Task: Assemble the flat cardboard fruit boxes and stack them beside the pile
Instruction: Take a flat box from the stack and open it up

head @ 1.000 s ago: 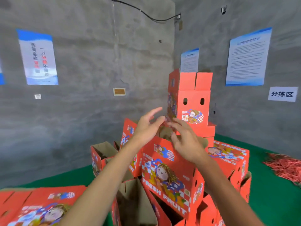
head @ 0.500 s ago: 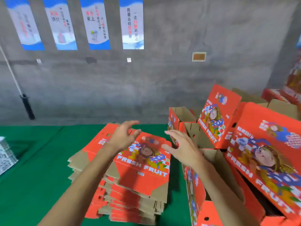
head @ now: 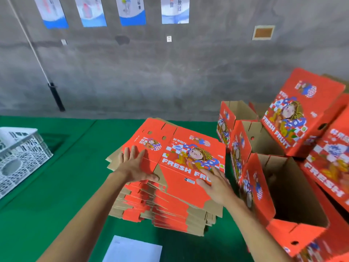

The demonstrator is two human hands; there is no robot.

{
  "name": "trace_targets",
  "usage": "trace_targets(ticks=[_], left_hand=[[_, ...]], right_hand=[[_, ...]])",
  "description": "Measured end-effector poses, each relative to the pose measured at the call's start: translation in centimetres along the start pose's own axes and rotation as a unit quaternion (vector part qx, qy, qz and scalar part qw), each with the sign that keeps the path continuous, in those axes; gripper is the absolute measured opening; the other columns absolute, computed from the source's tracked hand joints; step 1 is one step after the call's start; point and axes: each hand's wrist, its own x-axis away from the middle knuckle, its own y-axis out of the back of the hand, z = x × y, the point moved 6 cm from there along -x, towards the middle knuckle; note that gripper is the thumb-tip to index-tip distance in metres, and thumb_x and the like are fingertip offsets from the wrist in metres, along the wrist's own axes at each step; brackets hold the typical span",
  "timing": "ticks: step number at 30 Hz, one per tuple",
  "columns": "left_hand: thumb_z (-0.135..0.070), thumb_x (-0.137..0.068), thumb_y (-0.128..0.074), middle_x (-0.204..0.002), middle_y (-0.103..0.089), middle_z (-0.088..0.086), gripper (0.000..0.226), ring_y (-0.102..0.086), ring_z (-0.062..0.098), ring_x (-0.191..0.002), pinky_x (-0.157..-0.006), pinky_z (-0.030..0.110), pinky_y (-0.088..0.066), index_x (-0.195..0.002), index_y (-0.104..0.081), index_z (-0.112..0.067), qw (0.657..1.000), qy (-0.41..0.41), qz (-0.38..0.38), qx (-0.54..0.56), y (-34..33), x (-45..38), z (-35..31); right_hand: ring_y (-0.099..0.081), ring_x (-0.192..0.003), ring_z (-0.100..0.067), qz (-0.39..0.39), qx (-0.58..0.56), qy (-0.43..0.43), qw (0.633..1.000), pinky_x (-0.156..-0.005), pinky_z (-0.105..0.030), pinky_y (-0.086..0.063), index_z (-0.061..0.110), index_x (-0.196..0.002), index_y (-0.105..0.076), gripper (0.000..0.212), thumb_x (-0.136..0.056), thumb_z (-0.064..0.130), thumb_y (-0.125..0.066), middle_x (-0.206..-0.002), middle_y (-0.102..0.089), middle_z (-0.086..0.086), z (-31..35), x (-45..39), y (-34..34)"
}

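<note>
**Fingers spread flat on the top blank**

Fingers point(head: 132, 154) of our left hand point(head: 135, 166) lie straight and spread on the left part of the top flat box point(head: 181, 159), the thumb at its near edge. Our right hand point(head: 217, 183) rests flat as well, fingers relaxed, on the near right corner, and it covers the last letters of the print: we read "FRESH FRU" and no more. Neither hand curls round anything.

That box tops the pile point(head: 164, 208) of flat blanks on the green surface point(head: 56, 186). How many blanks lie under it we cannot count; only their edges show.

Just right of the pile stand assembled boxes point(head: 283, 186), open-topped, cut off by the right edge. One tilted box point(head: 300, 114) behind them reads "FRESH FRUIT" beside a cartoon figure; the Chinese lettering on it is too blurred to read.

A white crate point(head: 20, 157) sits at the far left, partly out of frame. A white sheet point(head: 132, 250) is cropped by the bottom edge. Posters point(head: 132, 12) on the grey wall are cut off at the top, their writing unreadable.
</note>
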Motion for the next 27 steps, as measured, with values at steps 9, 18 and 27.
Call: trace_targets(ticks=[9,18,27], left_hand=[[-0.093,-0.072,-0.042,-0.133,-0.051,0.019,0.104,-0.048,0.043,-0.125,-0.105,0.052,-0.043,-0.134,-0.053,-0.01,0.984,-0.001,-0.116,-0.137,2.4,2.2,-3.3],[-0.022,-0.105,-0.04,-0.115,-0.064,0.014,0.031,-0.063,0.031,-0.103,-0.085,0.04,-0.055,-0.127,-0.057,-0.007,0.963,-0.012,-0.181,-0.199,1.3,4.8,-6.1],[-0.028,-0.095,-0.067,-0.08,-0.07,0.021,0.028,-0.069,0.04,-0.085,-0.073,0.04,-0.052,-0.082,-0.072,-0.003,0.886,0.072,-0.296,0.349,10.4,7.1,-3.0]], right_hand=[[-0.063,-0.119,-0.024,0.031,-0.089,-0.13,0.987,-0.105,-0.044,-0.05,0.026,-0.143,-0.048,0.059,-0.097,0.062,-0.057,-0.129,-0.066,-0.002,-3.4,1.8,1.2],[-0.07,-0.089,-0.02,0.103,-0.217,-0.18,0.954,-0.077,-0.028,-0.06,0.013,-0.096,-0.06,0.02,-0.087,0.004,-0.075,-0.101,-0.071,-0.007,-2.3,4.3,4.4],[-0.071,-0.091,-0.024,-0.084,-0.212,-0.064,0.972,-0.081,-0.043,-0.059,0.01,-0.116,-0.069,0.026,-0.091,0.008,-0.07,-0.088,-0.073,-0.005,2.8,4.8,13.3]])
